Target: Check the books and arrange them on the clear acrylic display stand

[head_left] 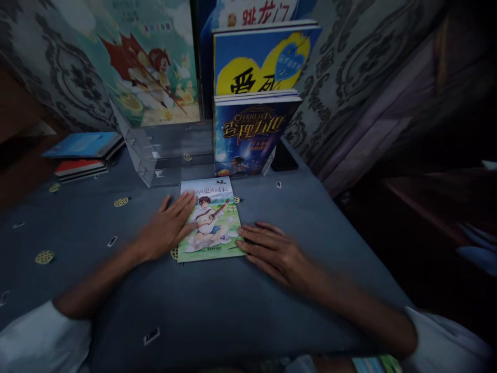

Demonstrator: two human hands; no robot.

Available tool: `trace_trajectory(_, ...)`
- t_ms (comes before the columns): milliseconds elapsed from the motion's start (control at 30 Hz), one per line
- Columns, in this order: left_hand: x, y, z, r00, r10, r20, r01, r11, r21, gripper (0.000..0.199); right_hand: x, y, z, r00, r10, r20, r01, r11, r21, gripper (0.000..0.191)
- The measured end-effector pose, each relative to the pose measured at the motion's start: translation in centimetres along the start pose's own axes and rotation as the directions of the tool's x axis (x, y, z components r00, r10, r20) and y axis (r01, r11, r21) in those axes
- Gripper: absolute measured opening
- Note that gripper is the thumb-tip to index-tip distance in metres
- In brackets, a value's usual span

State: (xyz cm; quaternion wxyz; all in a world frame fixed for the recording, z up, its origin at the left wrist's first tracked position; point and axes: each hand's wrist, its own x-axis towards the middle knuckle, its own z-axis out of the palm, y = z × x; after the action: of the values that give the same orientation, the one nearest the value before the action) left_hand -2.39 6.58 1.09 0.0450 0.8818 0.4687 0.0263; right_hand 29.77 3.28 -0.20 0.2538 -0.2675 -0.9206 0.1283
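A thin book [212, 220] lies flat on the table, its cover showing a seated figure playing a guitar on grass. My left hand [169, 228] rests along its left side, fingers stretched out, the tips over the cover's edge. On the other side, the extended fingers of my right hand [274, 251] touch the book's lower right edge. Neither hand is wrapped round it. Just beyond the book stands a clear stepped display rack [166, 150], holding a dark blue book [252, 132] upright in front of a blue and yellow book [267, 57].
A large green picture book [147, 62] stands at the back left. Several books [85, 145] are stacked at the left. A dark phone-like object [285, 158] lies right of the rack. Patterned curtain [341, 57] hangs behind; the table's right edge [349, 223] slopes toward me.
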Motion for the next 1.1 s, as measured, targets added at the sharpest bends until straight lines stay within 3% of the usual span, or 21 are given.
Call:
trace_trajectory(133,-2.3,2.2,0.6,0.995,0.097,-0.023,-0.096,0.995,0.012,0.067,0.1,0.0,-0.1,1.0,0.006,-0.01,-0.006,1.0,0.002,0.035)
trace_trajectory(267,-3.1,3.0,0.5,0.995,0.097,-0.019,-0.098,0.995,-0.031,0.067,0.5,0.0,-0.6,1.0,-0.002,-0.003,0.002,1.0,0.01,0.033)
trace_trajectory(467,-2.1,2.4,-0.5,0.997,0.057,0.055,-0.051,0.994,-0.094,0.065,3.0,0.9,-1.0,0.997,0.037,0.063,-0.032,0.997,-0.077,0.035)
trace_trajectory(633,-0.3,1.7,-0.2,0.999,-0.046,0.01,0.047,0.996,-0.08,0.066,5.8,3.0,0.1,0.982,0.19,0.009,-0.186,0.972,-0.144,0.036)
trace_trajectory(733,0.4,1.7,-0.1,0.996,-0.092,-0.012,0.091,0.993,-0.074,0.067,6.6,3.4,0.6,0.975,0.221,-0.022,-0.222,0.967,-0.126,0.037)
trace_trajectory(867,0.6,1.5,-0.9,0.996,-0.09,-0.023,0.087,0.991,-0.105,0.062,6.1,1.6,0.7,0.975,0.212,-0.069,-0.216,0.975,-0.055,0.033)
trace_trajectory(1000,0.5,1.1,-2.2,0.997,-0.065,-0.029,0.059,0.983,-0.172,0.058,4.7,-1.9,0.6,0.974,0.207,-0.087,-0.207,0.978,0.017,0.029)
trace_trajectory(1100,0.6,1.3,-3.1,0.998,-0.048,-0.028,0.041,0.98,-0.196,0.056,4.0,-4.6,1.1,0.988,0.129,-0.085,-0.122,0.988,0.09,0.027)
